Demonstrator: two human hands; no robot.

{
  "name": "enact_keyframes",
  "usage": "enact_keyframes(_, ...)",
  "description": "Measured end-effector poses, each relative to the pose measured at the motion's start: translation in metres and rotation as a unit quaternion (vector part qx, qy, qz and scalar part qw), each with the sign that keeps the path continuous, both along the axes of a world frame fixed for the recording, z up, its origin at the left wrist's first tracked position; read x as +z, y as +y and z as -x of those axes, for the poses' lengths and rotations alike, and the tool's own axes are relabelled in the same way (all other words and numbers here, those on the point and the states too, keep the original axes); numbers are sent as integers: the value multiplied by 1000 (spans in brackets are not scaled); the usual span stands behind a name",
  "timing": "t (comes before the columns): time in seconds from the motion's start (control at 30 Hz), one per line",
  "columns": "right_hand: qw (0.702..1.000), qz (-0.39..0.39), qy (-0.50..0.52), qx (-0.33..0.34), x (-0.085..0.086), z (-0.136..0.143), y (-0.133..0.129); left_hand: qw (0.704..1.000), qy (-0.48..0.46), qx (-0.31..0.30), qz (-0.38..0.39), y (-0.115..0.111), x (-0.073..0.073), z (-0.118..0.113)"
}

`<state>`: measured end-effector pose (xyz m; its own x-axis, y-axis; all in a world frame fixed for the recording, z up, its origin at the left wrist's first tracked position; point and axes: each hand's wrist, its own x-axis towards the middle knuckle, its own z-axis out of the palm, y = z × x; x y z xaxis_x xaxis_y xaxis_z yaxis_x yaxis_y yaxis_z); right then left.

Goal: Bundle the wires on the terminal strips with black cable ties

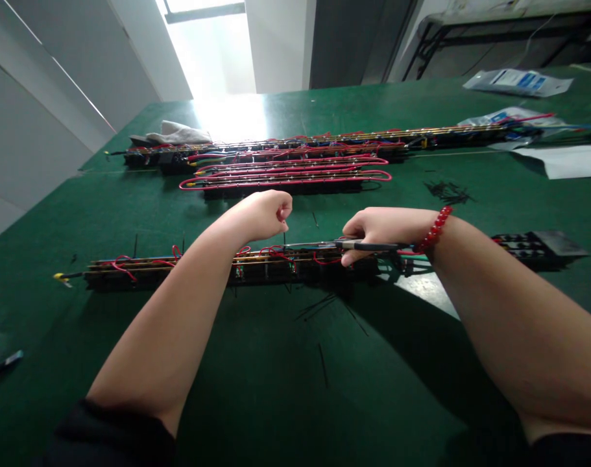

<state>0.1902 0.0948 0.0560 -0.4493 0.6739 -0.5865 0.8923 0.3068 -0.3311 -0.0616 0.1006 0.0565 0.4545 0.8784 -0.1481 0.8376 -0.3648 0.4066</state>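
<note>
Wired strip (263, 266): left hand (266, 215) curled above, right hand (385, 224) gripping tool (379, 247).

A wired bar (261, 267) lies crosswise on the surface (256, 363), in front of a row of other bars (285, 185). The left hand (268, 214) is above its middle; the right hand (385, 224), holding a tool (373, 246), is further right. Thin strips (323, 365) lie before it, a heap (448, 192) behind. A cloth (181, 133) lies at the far row's left end, paper (575, 162) to its right.
</note>
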Motion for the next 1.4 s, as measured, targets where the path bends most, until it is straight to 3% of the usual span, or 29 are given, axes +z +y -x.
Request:
enact_keyframes(0.6, 1000, -3, 2, -7, -3, 1, 1, 1000, -19, 1, -3, 3, -12, 0)
enact_keyframes(0.83, 1000, 15, 11, -17, -8, -2, 4, 997, -50, 52, -35, 8, -8, 6)
enact_keyframes(1.03, 1000, -3, 14, 0, -6, -3, 3, 993, -36, 109, 8, 15, -32, 2)
enact_keyframes(1.2, 999, -41, 25, 20, -1, -9, 0, 994, -4, 104, -36, 20, -48, 2)
enact_keyframes(1.3, 999, -28, 19, -3, 6, -18, 0, 992, 12, 100, -81, 20, -40, 5)
enact_keyframes(1.4, 999, 24, 17, -16, 16, -29, -2, 985, 29, 106, -133, 5, -16, 4)
